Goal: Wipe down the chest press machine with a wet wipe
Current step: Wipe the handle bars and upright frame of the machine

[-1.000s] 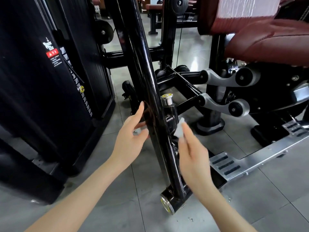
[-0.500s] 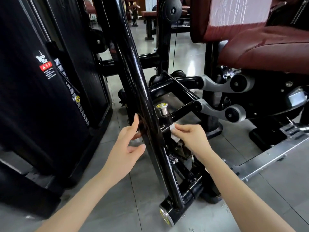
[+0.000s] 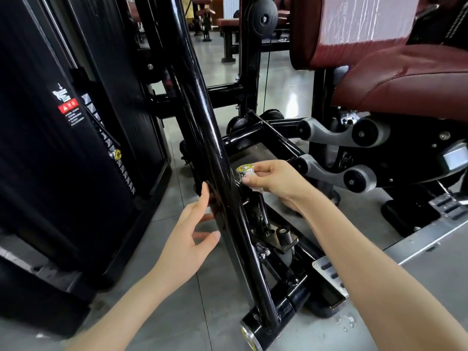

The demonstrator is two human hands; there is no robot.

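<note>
The chest press machine's glossy black slanted arm [image 3: 202, 117] runs from top centre down to its foot by the floor. My left hand [image 3: 187, 239] is open, its fingertips touching the left side of that arm. On the right side, my right hand [image 3: 276, 181] pinches a small white wet wipe [image 3: 253, 184] against the silver adjustment knob [image 3: 245, 169] with a yellow ring on top. Most of the wipe is hidden under my fingers.
A black weight-stack housing [image 3: 65, 138] with a warning sticker stands close on the left. The dark red seat [image 3: 410, 79] and grey linkage arms [image 3: 336, 138] fill the right. A ribbed metal footplate [image 3: 329, 274] lies low right, on the grey tiled floor [image 3: 192, 312].
My right hand has risen with the wipe from the post below up to the silver knob. My left hand stays on the slanted arm. The view has moved closer.
</note>
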